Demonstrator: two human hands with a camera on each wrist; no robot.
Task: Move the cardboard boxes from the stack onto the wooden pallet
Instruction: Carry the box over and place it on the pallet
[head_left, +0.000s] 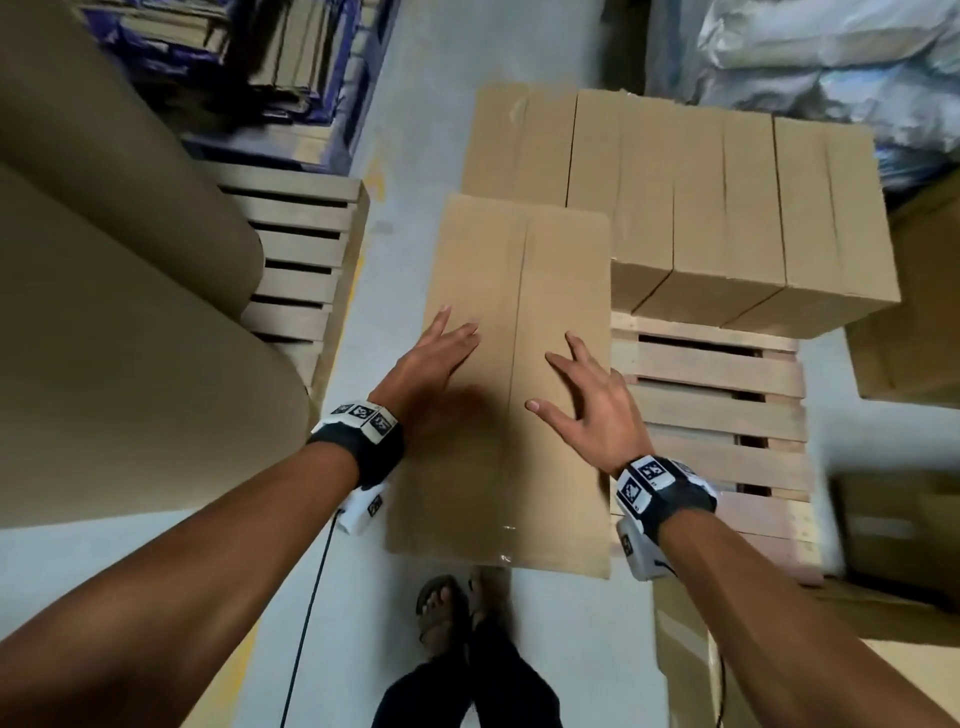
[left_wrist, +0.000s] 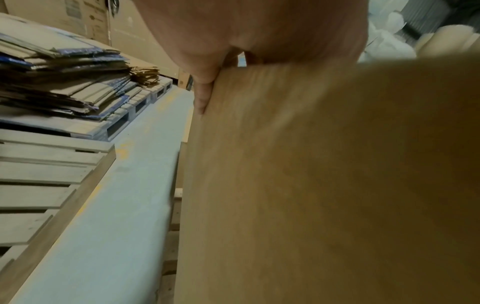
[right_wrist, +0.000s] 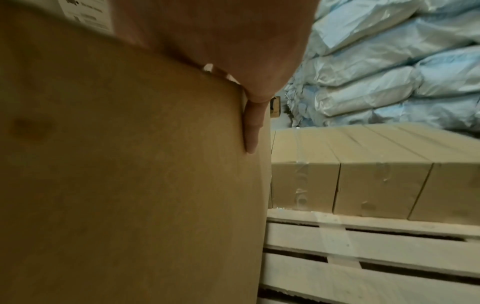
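A tall brown cardboard box (head_left: 519, 291) with a taped seam stands in front of me at the left side of the wooden pallet (head_left: 717, 410). My left hand (head_left: 447, 353) lies flat on the left half of its top, fingers spread. On the right half rests my right hand (head_left: 566, 379), fingers also straight and spread. Neither hand curls round an edge. A row of three like boxes (head_left: 727, 218) sits on the pallet's far part, with another box (head_left: 514, 140) behind the tall one. In the wrist views each palm (left_wrist: 259, 26) (right_wrist: 215, 41) sits against cardboard (left_wrist: 311, 185) (right_wrist: 130, 164).
A second wooden pallet (head_left: 301, 249) lies left across a strip of grey floor (head_left: 374, 260), beside big brown paper rolls (head_left: 104, 312). Flattened cartons (head_left: 234, 52) are stacked far left, plastic-wrapped bags (head_left: 831, 52) far right. More cartons (head_left: 914, 312) stand right. My feet (head_left: 441, 608) are below the box.
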